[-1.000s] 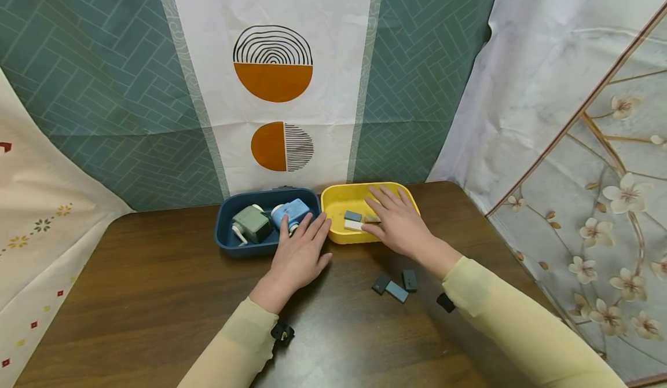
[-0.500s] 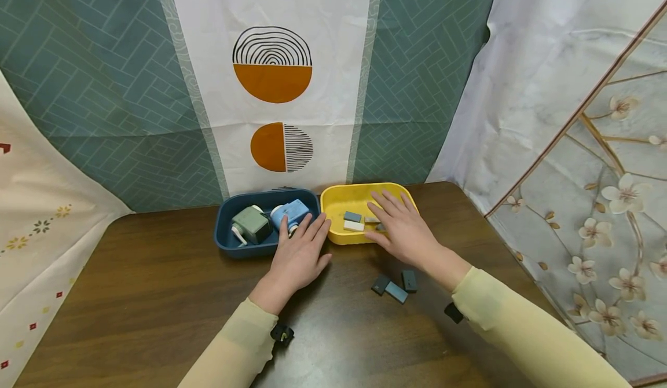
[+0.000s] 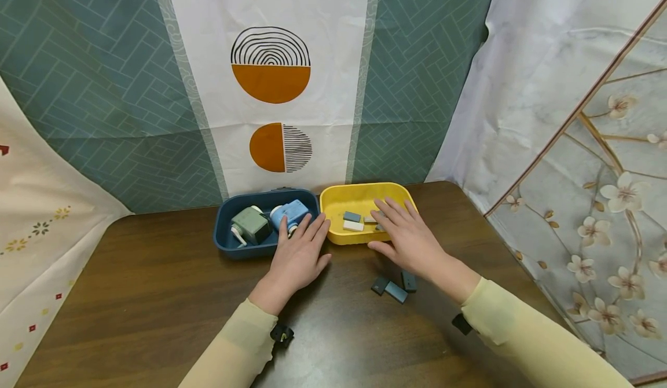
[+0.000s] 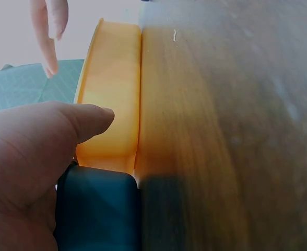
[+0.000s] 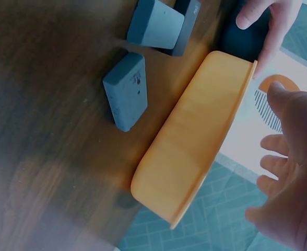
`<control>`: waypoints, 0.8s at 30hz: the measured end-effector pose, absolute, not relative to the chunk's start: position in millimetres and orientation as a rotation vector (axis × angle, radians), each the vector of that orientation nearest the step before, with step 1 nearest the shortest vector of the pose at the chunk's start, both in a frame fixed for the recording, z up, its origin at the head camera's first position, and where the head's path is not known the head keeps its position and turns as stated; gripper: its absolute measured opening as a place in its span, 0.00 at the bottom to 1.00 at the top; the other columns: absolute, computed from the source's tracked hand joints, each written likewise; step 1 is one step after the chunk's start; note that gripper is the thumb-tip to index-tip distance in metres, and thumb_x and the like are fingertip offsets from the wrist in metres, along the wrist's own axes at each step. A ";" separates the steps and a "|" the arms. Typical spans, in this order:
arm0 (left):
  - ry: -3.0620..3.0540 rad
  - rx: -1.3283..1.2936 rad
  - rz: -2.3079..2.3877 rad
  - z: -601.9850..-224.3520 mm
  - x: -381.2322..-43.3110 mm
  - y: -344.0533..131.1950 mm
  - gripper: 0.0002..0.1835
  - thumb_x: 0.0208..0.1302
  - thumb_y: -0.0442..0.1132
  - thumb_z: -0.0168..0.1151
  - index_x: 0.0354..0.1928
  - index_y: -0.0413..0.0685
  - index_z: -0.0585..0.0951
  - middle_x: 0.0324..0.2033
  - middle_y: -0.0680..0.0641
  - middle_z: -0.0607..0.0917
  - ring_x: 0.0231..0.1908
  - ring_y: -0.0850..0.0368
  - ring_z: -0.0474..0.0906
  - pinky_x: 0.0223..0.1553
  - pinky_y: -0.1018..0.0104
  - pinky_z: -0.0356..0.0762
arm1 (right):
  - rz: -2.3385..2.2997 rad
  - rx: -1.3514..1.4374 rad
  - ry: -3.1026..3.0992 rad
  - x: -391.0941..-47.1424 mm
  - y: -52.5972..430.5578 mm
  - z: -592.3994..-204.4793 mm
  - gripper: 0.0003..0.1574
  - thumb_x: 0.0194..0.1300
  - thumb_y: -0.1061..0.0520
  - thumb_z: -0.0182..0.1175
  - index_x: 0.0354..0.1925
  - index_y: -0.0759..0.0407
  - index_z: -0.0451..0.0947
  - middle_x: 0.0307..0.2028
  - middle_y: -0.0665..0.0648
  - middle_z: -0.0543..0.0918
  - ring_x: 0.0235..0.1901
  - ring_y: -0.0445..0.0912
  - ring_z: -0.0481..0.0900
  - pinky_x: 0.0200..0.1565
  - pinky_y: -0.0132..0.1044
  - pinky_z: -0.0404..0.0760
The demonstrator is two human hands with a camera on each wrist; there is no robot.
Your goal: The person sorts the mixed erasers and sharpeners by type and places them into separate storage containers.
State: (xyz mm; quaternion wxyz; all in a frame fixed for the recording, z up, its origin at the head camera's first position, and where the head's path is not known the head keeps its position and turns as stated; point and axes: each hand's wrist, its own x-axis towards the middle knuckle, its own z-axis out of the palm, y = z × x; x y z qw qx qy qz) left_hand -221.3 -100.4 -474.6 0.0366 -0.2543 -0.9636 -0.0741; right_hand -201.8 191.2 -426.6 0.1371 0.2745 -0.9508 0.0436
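My left hand (image 3: 299, 255) spreads its straight fingers over the front right rim of the dark blue tray (image 3: 234, 251). In that tray lie a boxy green thing (image 3: 252, 224) with white parts and a boxy light blue thing (image 3: 292, 209), the latter partly behind my fingertips. My right hand (image 3: 409, 240) hovers at the front right of the yellow tray (image 3: 339, 238), fingers extended and thumb apart, holding nothing. Inside the yellow tray are several small domino-like blocks, among them a white block (image 3: 353, 226) and a blue-grey block (image 3: 351, 216); my right fingers partly cover others.
On the brown table (image 3: 156, 295), in front of the yellow tray, lie a black block (image 3: 380, 285), a blue-grey block (image 3: 396, 292) and a dark grey block (image 3: 409, 281). A patterned curtain (image 3: 271, 145) hangs behind the trays, and a floral cloth (image 3: 589, 249) stands at the right.
My right hand has drawn back toward me and slightly right, uncovering more of the blocks in the yellow tray. My left hand stays in place.
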 end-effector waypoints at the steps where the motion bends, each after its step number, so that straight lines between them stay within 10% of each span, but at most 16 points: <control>1: -2.957 -0.782 -0.230 -474.8 -221.4 -100.2 0.46 0.80 0.60 0.65 0.90 0.56 0.58 0.89 0.51 0.54 0.87 0.43 0.49 0.80 0.26 0.24 | 0.128 0.796 -2.750 -200.1 191.9 -426.7 0.48 0.76 0.35 0.69 0.79 0.63 0.73 0.83 0.64 0.66 0.84 0.62 0.58 0.82 0.67 0.51; 24: -2.941 -0.783 -0.220 -474.4 -220.2 -100.8 0.45 0.80 0.59 0.66 0.89 0.55 0.59 0.88 0.51 0.54 0.86 0.43 0.50 0.80 0.25 0.27 | 0.190 0.831 -2.758 -167.2 205.2 -437.0 0.48 0.75 0.36 0.70 0.78 0.65 0.74 0.83 0.64 0.66 0.83 0.62 0.60 0.80 0.69 0.55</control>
